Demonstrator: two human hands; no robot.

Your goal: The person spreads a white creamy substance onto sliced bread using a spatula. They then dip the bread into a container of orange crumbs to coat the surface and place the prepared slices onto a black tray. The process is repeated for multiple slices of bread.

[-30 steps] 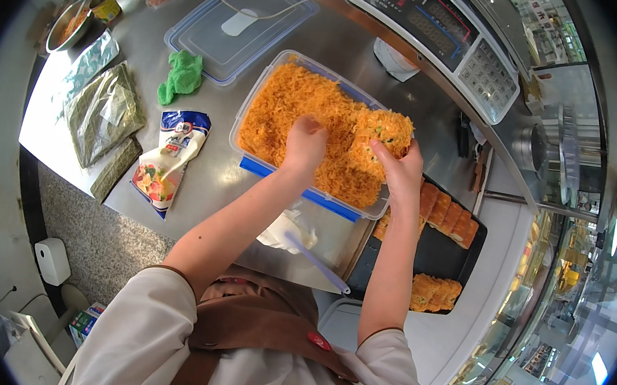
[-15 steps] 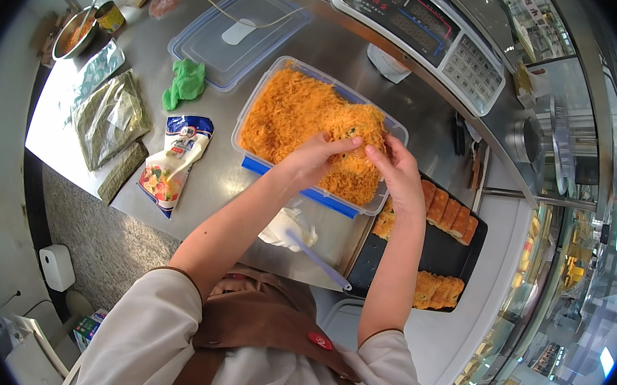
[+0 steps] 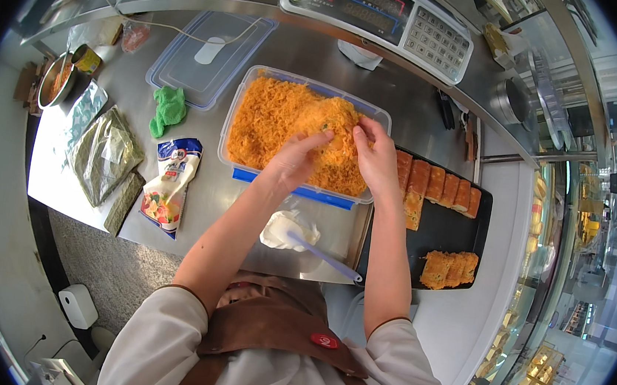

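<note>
A clear plastic tub (image 3: 227, 129) in front of me is filled with shredded orange-brown floss (image 3: 267, 118). Over its right half I hold a floss-coated piece of bread (image 3: 339, 117) with dark green flecks. My left hand (image 3: 298, 156) grips its near-left side, thumb on top and fingers partly hidden in the floss. On the right side, my right hand (image 3: 376, 154) closes on it with thumb and fingers. To the right, a black baking tray (image 3: 434, 238) carries a row of browned bread pieces (image 3: 435, 184) and several floss-coated pieces (image 3: 450, 269) near its front corner.
A purple-handled spatula (image 3: 326, 256) rests in white cream (image 3: 290, 229) before the tub. Leftward are a printed bag (image 3: 169, 186), green cloth (image 3: 168, 111), seaweed pack (image 3: 106, 154) and tub lid (image 3: 210, 57). A scale (image 3: 381, 21) stands on the shelf above.
The view has shifted, showing more of the tray and shelf. My left hand has sunk slightly deeper into the floss around the bread piece; both hands stay on it.
</note>
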